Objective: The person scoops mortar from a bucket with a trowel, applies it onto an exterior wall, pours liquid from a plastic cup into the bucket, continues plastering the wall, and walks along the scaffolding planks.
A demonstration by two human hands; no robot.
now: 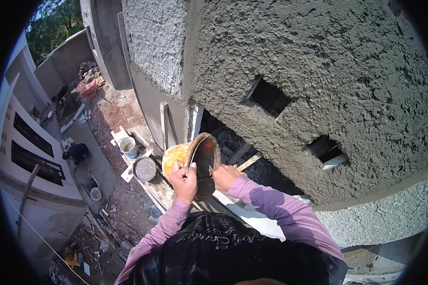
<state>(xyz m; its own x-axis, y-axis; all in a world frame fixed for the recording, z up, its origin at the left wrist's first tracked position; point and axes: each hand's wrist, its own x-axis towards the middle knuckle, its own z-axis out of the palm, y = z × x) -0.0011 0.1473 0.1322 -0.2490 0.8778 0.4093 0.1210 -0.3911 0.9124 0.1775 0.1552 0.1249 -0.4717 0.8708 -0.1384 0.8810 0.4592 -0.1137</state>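
Tilted on its side, a yellow-orange round bowl (176,156) caked with grey mortar has its dark opening turned toward the right. My left hand (184,182) is closed on its near rim, thumb up. At the opening, my right hand (225,176) is closed with its fingers pointing into the bowl; what it grips, if anything, is hidden. Left of the bowl, a bucket of wet grey mortar (144,169) stands on the planks. Behind it sits a pale bucket (128,147). A wall with rough grey plaster (309,61) rises in front and to the right.
Narrow scaffold planks (153,191) lie high above a rubble-strewn yard (123,114). Two square openings, one a dark hole (270,97), pierce the plastered wall. An upright wooden strip (164,124) leans beside the buckets. Below on the left, a person (77,153) in dark clothes is bent over.
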